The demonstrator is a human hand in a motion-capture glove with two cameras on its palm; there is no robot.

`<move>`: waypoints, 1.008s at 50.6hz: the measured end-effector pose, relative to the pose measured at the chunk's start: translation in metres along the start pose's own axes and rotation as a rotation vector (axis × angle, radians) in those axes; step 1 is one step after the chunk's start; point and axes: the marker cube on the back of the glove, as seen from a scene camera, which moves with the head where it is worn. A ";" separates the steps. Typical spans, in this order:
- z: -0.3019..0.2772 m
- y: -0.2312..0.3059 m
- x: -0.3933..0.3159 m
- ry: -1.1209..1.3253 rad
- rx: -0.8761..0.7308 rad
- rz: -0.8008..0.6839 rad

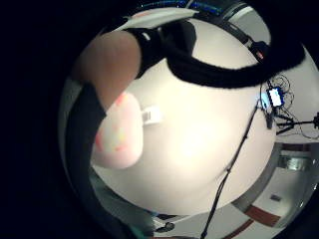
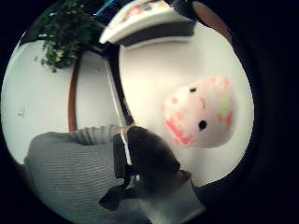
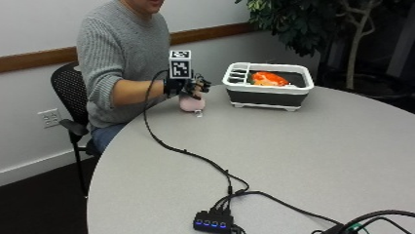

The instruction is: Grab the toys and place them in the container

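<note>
So the person sits at a big round grey table (image 3: 311,161), in a black mesh office chair (image 3: 65,92) pushed up to the edge. The gloved right hand (image 3: 187,87) is out over the tabletop with a pink plush toy (image 3: 193,104) right under it. From the outside view the fingers come down onto the top of the toy, and the toy looks like it's sitting on or barely off the surface, hard to call. Whether the fingers actually curl round it I honestly can't tell; the little-finger palm view just shows one bare fingertip (image 1: 107,62) lying against the toy (image 1: 119,132) and a white tag (image 1: 152,115) sticking out of its side.

The thumb-side palm view gives a good look at the toy (image 2: 201,114): pale pink, round, two black dot eyes, darker pink and yellowish patches.

Just past the hand, on the far side from the person, is the container (image 3: 243,95), a white-rimmed dark tub with slotted compartments at one end. An orange toy (image 3: 269,78) already lies in it. Container and hand are near but not touching.

A black cable (image 3: 188,153) runs from the hand across the table to a little hub with blue lights (image 3: 213,223) at the near edge.

Room-wise: a white wall with a wooden rail (image 3: 39,56), a wall socket (image 3: 48,117) low down behind the chair, dark floor, and a leafy potted tree (image 3: 305,19) in the corner beyond the container.
</note>
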 end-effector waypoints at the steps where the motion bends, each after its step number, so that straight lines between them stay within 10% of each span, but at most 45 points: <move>1: 0.010 0.001 -0.001 0.009 -0.029 0.012; 28: 0.036 -0.008 -0.006 -0.058 0.080 0.000; 51: -0.194 -0.098 0.020 -0.225 0.337 -0.061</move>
